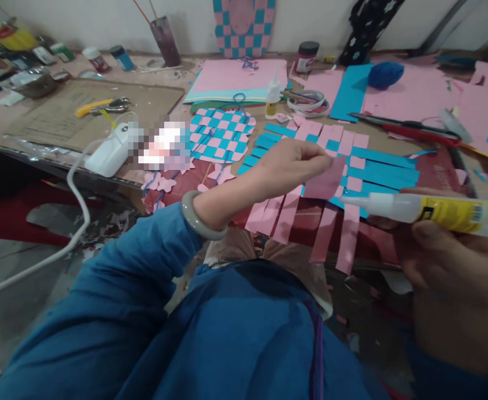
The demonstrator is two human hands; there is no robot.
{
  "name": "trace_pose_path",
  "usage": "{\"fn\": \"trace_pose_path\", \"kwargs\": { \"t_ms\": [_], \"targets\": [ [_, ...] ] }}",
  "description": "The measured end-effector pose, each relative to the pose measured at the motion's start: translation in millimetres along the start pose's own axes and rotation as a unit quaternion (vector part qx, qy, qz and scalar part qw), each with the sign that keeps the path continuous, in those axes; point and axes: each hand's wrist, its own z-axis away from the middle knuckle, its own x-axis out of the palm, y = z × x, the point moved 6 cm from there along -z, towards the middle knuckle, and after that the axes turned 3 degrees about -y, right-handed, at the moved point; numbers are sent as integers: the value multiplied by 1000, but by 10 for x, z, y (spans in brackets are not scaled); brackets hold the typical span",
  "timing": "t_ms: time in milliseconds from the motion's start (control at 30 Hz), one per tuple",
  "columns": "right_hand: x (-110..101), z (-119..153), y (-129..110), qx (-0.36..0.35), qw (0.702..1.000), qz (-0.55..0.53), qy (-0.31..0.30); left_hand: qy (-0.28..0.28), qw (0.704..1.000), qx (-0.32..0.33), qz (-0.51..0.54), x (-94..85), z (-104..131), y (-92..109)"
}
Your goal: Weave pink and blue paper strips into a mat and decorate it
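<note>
My right hand [456,261] is wrapped round a glue bottle [447,214], clear with a yellow label. The bottle lies nearly level, its thin nozzle pointing left over the paper weave. My left hand [289,164] is closed in a pinch at the edge of a darker pink paper piece [323,179], which appears tilted. Under both hands lies a weave of pink paper strips [283,216] and blue paper strips [393,175], with loose ends sticking out on several sides. My left fingers hide part of its middle.
A finished checkered piece [222,136] with blue yarn and pink stars lies left. Behind stand another glue bottle [272,100] and stacked paper [239,78]. Red-handled scissors [418,130] lie right, near a yarn ball [385,75]. A white corded device [112,147] sits at the table edge.
</note>
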Motion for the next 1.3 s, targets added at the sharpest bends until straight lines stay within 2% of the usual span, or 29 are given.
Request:
{"fn": "trace_pose_path", "kwargs": {
  "t_ms": [133, 267, 433, 600, 700, 767, 900, 967, 1067, 1167, 1233, 1300],
  "targets": [
    [13, -4, 6, -10, 999, -39, -30, -10, 1000, 7, 9, 19, -27, -45],
    [156, -22, 47, 43, 992, -92, -78, -46, 998, 12, 37, 84, 0, -30],
    [338, -38, 86, 72, 980, -153, -106, -83, 984, -37, 154, 135, 58, -40],
    [369, -62, 99, 71, 980, -153, -103, -115, 965, -66, 228, 133, 95, -116],
    [350, -60, 103, 74, 982, -144, -99, -141, 971, -42, 186, 162, 106, -148],
    [342, -56, 98, 69, 982, -144, -100, -156, 982, -4, 109, 216, 97, -143],
    [324, -61, 92, 49, 982, -139, -116, -135, 985, 49, -101, 344, 26, -135],
    [309, -66, 89, 33, 982, -132, -132, -129, 978, 57, -157, 401, -19, -139],
    [238, -59, 82, 2, 985, -106, -135, -113, 978, 49, -167, 408, -85, -157],
    [97, -21, 65, -37, 994, -47, -92, -84, 983, 40, -156, 345, -144, -172],
    [22, 20, 47, -63, 995, 30, -71, -82, 985, 40, -147, 316, -176, -176],
    [6, 50, 45, -80, 982, 150, -79, -87, 986, 34, -136, 299, -203, -184]
  ]
}}
